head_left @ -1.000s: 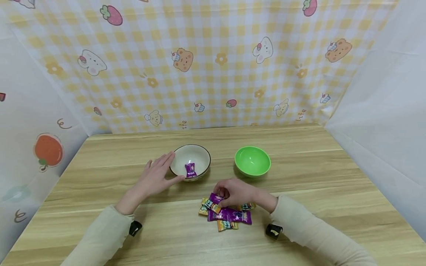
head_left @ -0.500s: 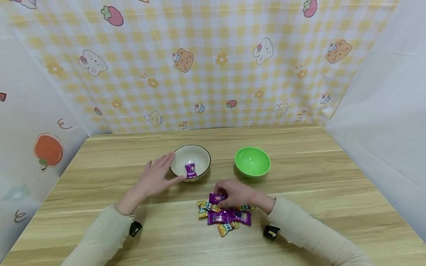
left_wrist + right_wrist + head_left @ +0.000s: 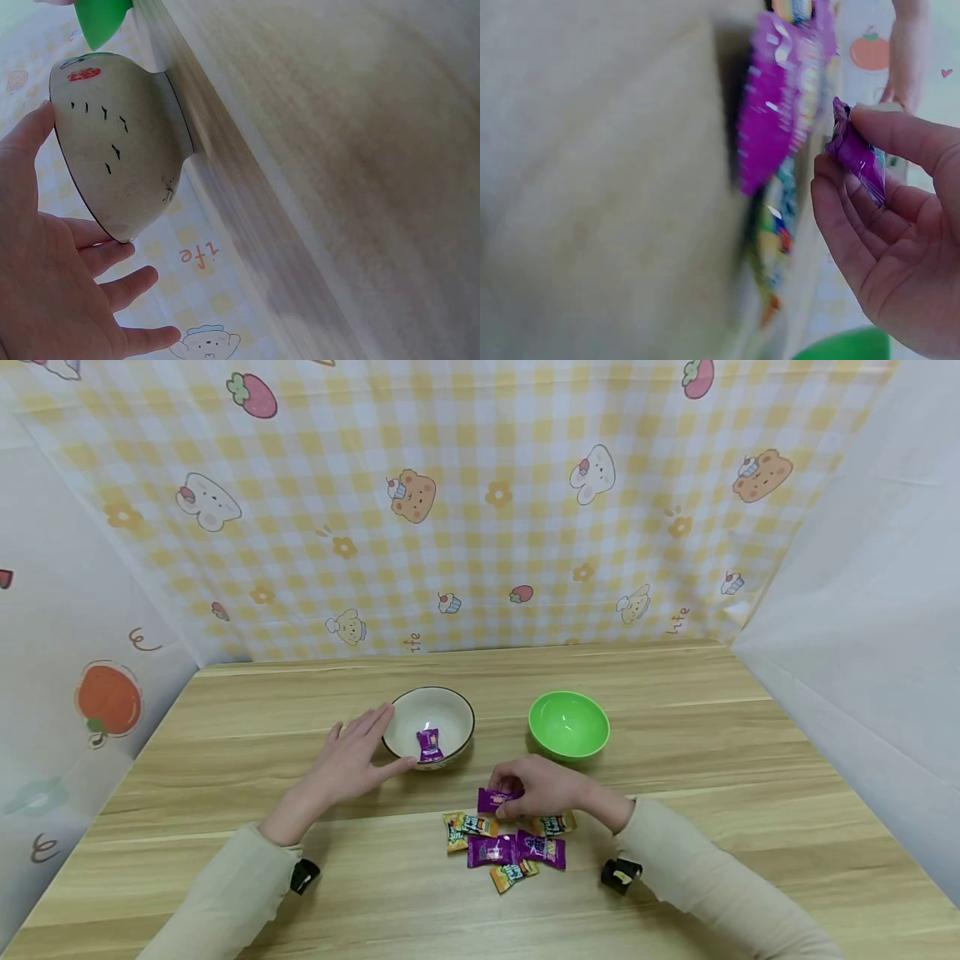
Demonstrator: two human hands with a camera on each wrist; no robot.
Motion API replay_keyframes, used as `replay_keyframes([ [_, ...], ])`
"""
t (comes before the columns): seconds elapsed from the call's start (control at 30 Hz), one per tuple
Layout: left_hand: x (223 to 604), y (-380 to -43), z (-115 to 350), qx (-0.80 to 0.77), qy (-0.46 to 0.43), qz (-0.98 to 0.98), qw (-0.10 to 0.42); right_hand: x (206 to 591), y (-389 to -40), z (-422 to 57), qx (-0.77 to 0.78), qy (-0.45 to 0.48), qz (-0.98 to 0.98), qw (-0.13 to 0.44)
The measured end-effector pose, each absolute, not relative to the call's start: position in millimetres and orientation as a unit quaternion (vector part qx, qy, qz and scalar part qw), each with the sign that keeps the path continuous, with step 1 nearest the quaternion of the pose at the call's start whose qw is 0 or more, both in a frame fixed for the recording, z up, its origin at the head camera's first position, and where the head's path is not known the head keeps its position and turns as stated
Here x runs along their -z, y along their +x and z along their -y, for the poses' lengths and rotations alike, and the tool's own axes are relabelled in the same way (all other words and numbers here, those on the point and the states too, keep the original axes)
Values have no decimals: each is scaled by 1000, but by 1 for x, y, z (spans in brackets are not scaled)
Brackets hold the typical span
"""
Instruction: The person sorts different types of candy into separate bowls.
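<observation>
My right hand (image 3: 546, 787) pinches a purple wrapped candy (image 3: 859, 159) between thumb and fingers, just over the far side of a small candy pile. In the pile lie more purple candies (image 3: 491, 851) and several yellow ones (image 3: 477, 825). My left hand (image 3: 352, 756) is spread beside a cream bowl with a dark rim (image 3: 405, 713). Its thumb and fingertips touch that rim, as the left wrist view shows on the bowl's painted outer wall (image 3: 120, 139). One purple candy (image 3: 430, 744) lies inside the bowl.
To the right of the cream bowl stands a bright green bowl (image 3: 568, 724). Both are on a wood-grain table (image 3: 300, 893). Behind it hangs a yellow checked curtain (image 3: 480, 552), with white sheets at both sides.
The right hand has lifted a purple candy slightly up and away from the pile. Several pile candies have shifted and spread apart. The left hand stays at the cream bowl.
</observation>
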State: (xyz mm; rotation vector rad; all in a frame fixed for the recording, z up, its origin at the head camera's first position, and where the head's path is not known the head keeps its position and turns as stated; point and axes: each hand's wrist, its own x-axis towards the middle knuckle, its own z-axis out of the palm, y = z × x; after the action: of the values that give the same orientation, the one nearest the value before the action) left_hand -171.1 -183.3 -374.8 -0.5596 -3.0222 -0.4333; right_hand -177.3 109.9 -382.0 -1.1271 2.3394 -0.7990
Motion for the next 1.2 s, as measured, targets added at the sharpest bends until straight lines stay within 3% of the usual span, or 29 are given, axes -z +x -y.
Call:
replay_keyframes([
  [0.6,376,-173,184,136,-182,974,19,328,-192,-125,298,-433,-840,135],
  [1.2,375,-171,184,137,-185,973,20,302,-216,-119,371,-387,-833,134],
])
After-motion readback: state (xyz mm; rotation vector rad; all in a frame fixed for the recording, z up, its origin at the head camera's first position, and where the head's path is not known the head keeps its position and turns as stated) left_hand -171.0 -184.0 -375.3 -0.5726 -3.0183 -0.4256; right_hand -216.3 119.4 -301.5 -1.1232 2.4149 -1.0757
